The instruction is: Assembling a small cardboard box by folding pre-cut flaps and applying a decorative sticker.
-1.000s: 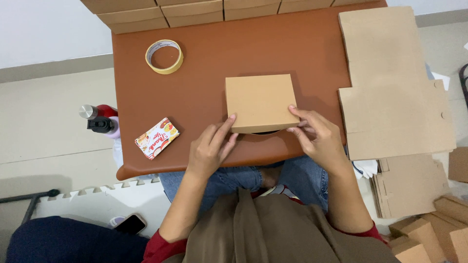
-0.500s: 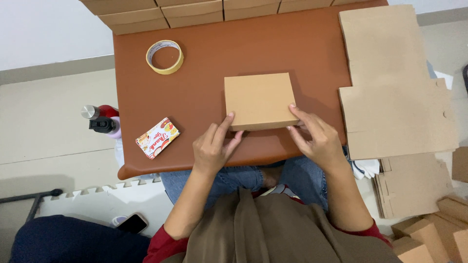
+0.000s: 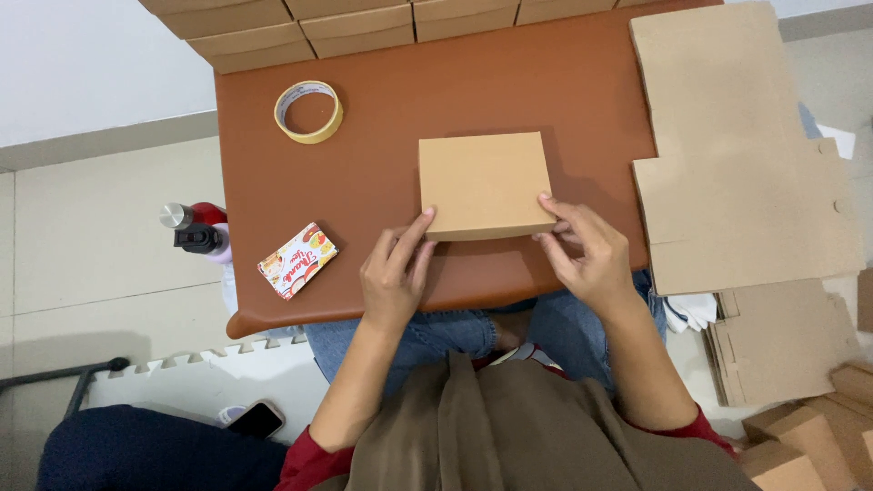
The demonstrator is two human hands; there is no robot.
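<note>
Flat closed cardboard box (image 3: 485, 185) sits approx. mid-counter (image 3: 382, 155), near the front edge. Left hand (image 3: 393, 277) at the box's front-left corner, fingers (image 3: 420, 229) loosely spread, index tip touching the corner; not wrapped round anything. Right hand (image 3: 587, 250) at the front-right corner, fingers (image 3: 556, 207) curled against the box's side & edge, thumb under/front – pressing it, not lifting.

Roll of tape (image 3: 309, 111) lies flat at the counter's back left, well apart from the box. Small snack packet (image 3: 297, 260) front left, near the edge. Row of folded boxes (image 3: 364, 23) along the back. Big flat cardboard sheet (image 3: 737, 155) overhangs the counter's right side, w/ more flat sheets (image 3: 782, 341) stacked on the floor below. Red bottle (image 3: 195, 227) on the floor to the left.
</note>
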